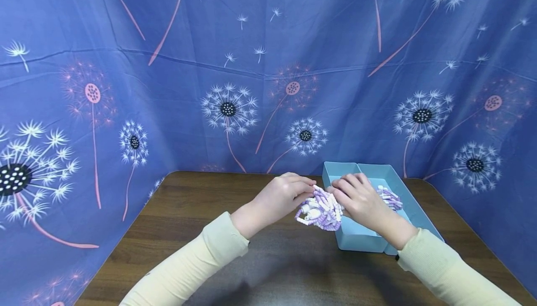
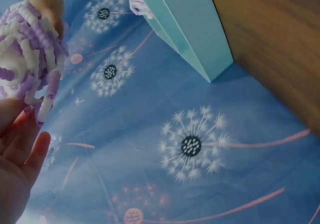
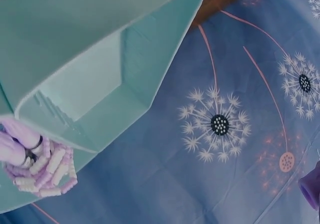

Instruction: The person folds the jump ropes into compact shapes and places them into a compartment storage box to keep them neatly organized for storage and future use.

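Observation:
A bundled jump rope [image 1: 320, 210] with purple and white beads hangs between both hands, above the table at the near left of the bin. My left hand [image 1: 281, 196] pinches its upper left side; in the left wrist view, thumb and fingers of that hand [image 2: 20, 159] meet at the bundle's lower edge. On the other side, my right hand [image 1: 361, 199] grips the bundle with curled fingers, overlapping the bin in the head view. A purple tube end [image 3: 311, 188] shows at the right edge of the right wrist view.
A light teal bin [image 1: 413, 208] with two compartments stands on the brown wooden table [image 1: 201, 199], towards the back right. Inside lies another purple and white beaded rope [image 3: 50, 171], its purple handles showing. Blue dandelion-print cloth [image 1: 251, 110] hangs behind and at both sides.

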A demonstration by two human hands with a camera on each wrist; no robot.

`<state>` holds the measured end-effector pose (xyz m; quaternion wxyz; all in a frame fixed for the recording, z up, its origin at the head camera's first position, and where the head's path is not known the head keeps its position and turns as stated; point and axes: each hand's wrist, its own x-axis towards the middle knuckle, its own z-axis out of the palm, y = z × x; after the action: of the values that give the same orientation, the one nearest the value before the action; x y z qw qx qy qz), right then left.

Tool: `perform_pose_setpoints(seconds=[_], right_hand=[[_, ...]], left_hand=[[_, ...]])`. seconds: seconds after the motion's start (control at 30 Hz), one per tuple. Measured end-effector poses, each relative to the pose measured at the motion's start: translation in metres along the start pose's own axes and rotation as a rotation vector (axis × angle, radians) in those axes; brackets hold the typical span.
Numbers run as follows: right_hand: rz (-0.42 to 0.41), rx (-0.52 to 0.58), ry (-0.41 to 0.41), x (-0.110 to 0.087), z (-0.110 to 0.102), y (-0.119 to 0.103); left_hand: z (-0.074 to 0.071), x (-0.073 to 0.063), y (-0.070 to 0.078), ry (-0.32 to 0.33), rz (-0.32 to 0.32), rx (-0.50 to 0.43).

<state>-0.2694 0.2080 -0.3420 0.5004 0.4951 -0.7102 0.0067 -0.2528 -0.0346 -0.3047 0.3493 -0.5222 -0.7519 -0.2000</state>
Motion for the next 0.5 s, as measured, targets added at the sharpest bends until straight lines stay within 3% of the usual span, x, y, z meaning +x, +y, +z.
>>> perform_pose_setpoints(seconds=[0.1, 0.2, 0.33, 0.5], right_hand=[[-0.007, 0.001, -0.016, 0.0006, -0.0005, 0.0015], [-0.003, -0.001, -0.073, 0.0009, -0.0017, 0.0024], [0.014, 0.001, -0.141, 0.0005, -0.0021, 0.0031], [0.02, 0.011, -0.162, -0.0025, -0.0014, 0.0051]], left_hand=[[-0.002, 0.0009, -0.0003, -0.051, 0.066, 0.149], [-0.0032, 0.0011, -0.0019, -0.097, 0.106, 0.241], [-0.0021, 0.0017, -0.0042, -0.106, 0.142, 0.263], [-0.0005, 0.0023, -0.004, -0.104, 0.195, 0.238]])
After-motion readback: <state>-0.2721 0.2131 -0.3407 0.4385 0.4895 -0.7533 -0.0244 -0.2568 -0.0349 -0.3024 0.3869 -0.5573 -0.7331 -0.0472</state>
